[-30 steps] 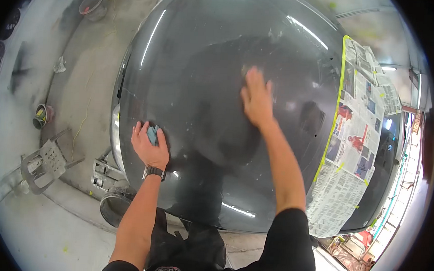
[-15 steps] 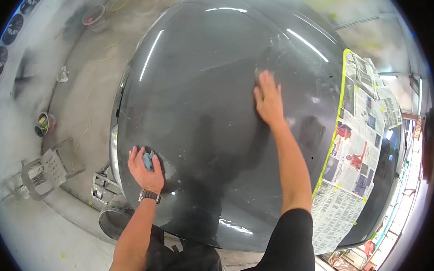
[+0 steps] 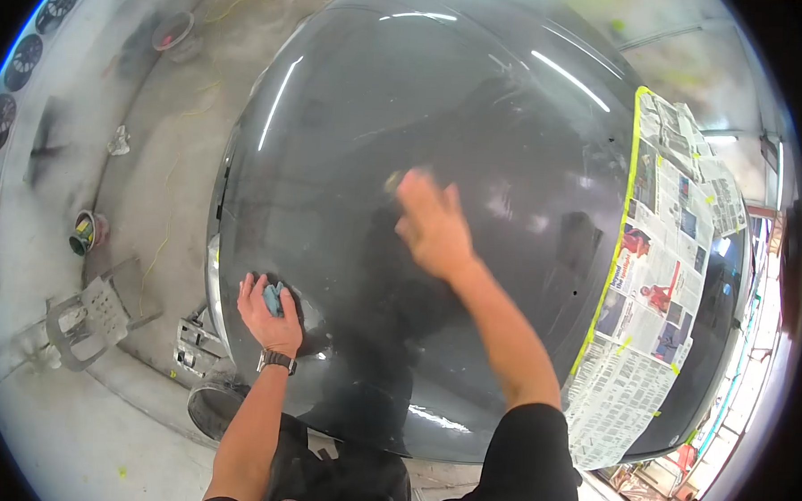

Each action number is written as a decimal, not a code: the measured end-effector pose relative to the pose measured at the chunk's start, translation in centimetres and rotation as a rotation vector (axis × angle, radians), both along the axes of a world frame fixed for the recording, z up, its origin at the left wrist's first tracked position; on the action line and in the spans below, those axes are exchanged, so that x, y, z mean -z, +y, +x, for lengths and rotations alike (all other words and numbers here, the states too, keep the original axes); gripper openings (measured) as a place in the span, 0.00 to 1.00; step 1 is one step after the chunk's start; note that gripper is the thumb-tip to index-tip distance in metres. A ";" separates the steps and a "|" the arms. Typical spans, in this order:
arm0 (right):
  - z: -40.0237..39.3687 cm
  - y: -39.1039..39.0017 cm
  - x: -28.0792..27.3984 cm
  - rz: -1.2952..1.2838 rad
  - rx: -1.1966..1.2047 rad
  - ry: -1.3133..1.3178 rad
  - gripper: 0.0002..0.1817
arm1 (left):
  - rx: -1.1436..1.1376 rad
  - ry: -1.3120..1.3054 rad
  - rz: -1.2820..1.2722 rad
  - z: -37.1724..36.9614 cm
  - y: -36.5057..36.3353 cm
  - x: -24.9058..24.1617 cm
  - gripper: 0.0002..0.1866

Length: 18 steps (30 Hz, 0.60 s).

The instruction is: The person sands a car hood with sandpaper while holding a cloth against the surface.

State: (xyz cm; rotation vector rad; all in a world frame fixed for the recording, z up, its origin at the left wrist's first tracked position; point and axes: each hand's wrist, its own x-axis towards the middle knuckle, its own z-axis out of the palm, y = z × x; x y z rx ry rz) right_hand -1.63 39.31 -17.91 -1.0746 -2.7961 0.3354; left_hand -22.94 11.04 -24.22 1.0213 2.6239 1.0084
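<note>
A dark grey car hood (image 3: 332, 194) spreads across the middle of the view. At its lower left, my left hand (image 3: 271, 316) rests on the surface, with a crumpled light-blue cloth (image 3: 274, 300) held between thumb and fingers. My right hand (image 3: 435, 223) lies palm down near the hood's middle, its fingers smeared by motion. Just beyond those fingertips a small greyish-yellow patch (image 3: 392, 182) shows, seemingly a thin pad under them; its kind cannot be made out. Pale marks and light reflections dot the hood.
Newspaper sheets (image 3: 634, 350) edged with yellow tape (image 3: 609, 295) cover the windshield area on the right. Left of the car stand a plastic chair (image 3: 98, 313), a bucket (image 3: 88, 232) and another bucket (image 3: 173, 35). A yellow cord (image 3: 165, 231) runs along the floor.
My right hand has swept left and somewhat toward me across the hood, turning its fingers leftward. My left hand stays in place with the blue cloth.
</note>
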 end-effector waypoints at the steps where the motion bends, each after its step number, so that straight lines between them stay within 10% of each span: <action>1: 0.4 -2.2 0.2 -0.092 -0.068 0.041 0.32 | 0.009 0.003 -0.001 0.0 0.1 0.1 0.25; 8: -1.7 22.4 1.9 0.171 0.524 0.006 0.27 | 0.007 0.024 -0.005 0.3 0.2 0.9 0.25; 15: 2.8 4.2 0.4 -0.012 0.154 -0.023 0.31 | 0.015 0.018 0.005 -0.1 0.4 0.3 0.25; 18: 5.6 10.1 1.2 0.111 0.151 -0.074 0.29 | 0.020 0.013 -0.008 -0.1 -0.6 0.5 0.25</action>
